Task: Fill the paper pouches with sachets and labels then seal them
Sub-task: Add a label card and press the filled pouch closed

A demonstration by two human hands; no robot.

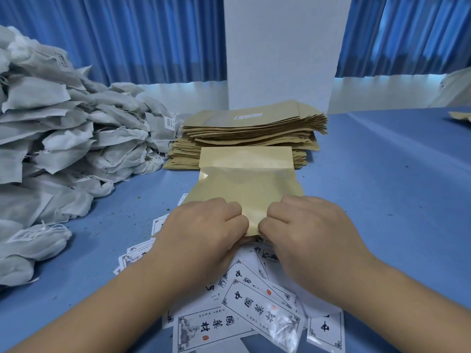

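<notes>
A tan paper pouch (246,182) lies flat on the blue table in front of me, its near edge pinched by both hands. My left hand (204,226) grips the near edge from the left, and my right hand (305,225) grips it from the right, fingertips almost touching. Behind the pouch is a tall stack of empty pouches (254,131). White printed labels (257,309) lie scattered under and in front of my hands. A big heap of grey-white sachets (63,138) fills the left side.
The blue table (382,200) stretches to the right. A white pillar (280,47) and blue curtains (114,34) stand behind the table. Another tan pouch (461,115) lies at the far right edge.
</notes>
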